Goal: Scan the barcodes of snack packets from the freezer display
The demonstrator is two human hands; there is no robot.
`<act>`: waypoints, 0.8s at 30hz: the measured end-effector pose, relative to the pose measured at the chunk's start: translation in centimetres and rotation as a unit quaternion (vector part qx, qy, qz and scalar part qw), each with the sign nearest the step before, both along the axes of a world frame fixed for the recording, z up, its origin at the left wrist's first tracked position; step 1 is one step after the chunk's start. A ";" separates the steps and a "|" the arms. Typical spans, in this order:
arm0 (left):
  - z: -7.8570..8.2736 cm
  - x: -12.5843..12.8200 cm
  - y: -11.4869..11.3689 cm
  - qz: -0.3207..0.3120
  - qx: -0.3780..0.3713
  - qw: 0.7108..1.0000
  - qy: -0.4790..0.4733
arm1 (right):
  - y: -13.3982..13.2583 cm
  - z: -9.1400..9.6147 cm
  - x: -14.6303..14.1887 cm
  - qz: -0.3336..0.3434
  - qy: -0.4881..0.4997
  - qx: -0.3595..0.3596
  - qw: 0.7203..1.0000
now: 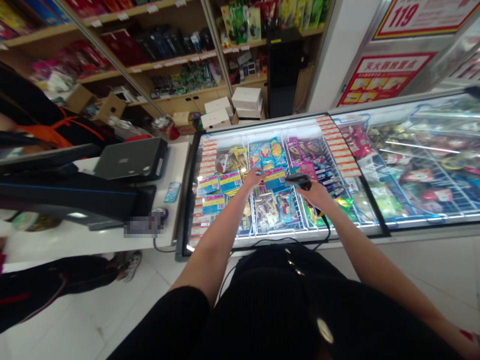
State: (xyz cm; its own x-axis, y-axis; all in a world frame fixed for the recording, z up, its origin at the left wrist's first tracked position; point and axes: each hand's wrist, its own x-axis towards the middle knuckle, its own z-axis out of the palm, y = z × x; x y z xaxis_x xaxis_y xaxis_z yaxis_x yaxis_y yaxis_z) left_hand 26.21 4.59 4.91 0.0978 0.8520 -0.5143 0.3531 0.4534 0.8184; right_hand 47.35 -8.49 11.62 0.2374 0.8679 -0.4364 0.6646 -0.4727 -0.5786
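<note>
My right hand (pixel 316 194) is wrapped round a black handheld barcode scanner (pixel 299 179), with its head pointing left. A black cable runs down from it. At the left edge of a flat blue-and-yellow packet (pixel 275 181), my left hand (pixel 253 178) has its fingers closed on the packet's side. The scanner's head is close to the packet's right end. Similar blue-and-yellow packets (pixel 213 203) lie on the freezer's glass lid to the left of my left hand. Both hands are above the chest freezer (pixel 189 220).
Under the glass, wire baskets hold wrapped ice creams (pixel 268 152). A second freezer section (pixel 412 170) adjoins on the right. On the left stands a checkout counter (pixel 172 165) with a monitor (pixel 93 195). A person's leg (pixel 75 275) shows beside the counter. Stocked shelves line the back.
</note>
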 end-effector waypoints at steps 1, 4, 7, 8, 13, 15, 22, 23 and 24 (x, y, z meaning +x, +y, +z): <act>0.3 -0.6 0.1 0.005 0.000 1.000 0.001 | 0.2 0.3 -0.5 0.007 0.003 -0.001 1.000; 1.2 -2.9 0.3 0.022 0.005 1.000 -0.006 | 1.0 1.0 -2.1 0.030 0.007 0.003 1.000; 2.0 -5.6 0.3 0.043 0.002 0.999 -0.018 | 1.9 1.3 -3.9 0.052 -0.005 0.014 0.999; 2.2 -6.5 0.3 0.051 0.001 0.998 -0.022 | 2.2 1.4 -4.5 0.059 -0.006 0.016 0.998; 3.2 -11.0 0.3 0.083 0.002 0.996 -0.023 | 3.1 2.0 -6.7 0.096 0.009 0.020 0.995; 3.5 -12.6 0.5 0.092 -0.002 0.996 -0.012 | 3.3 2.2 -7.2 0.096 0.011 0.024 0.995; 3.5 -16.4 1.4 0.092 0.002 0.994 0.054 | 3.7 2.1 -8.0 0.090 0.011 0.013 0.996; 3.3 -16.6 1.5 0.088 0.013 0.993 0.074 | 3.7 2.1 -8.1 0.093 0.006 0.011 0.996; 3.0 -16.8 1.6 0.083 0.027 0.991 0.097 | 3.7 2.1 -8.1 0.095 0.003 0.010 0.995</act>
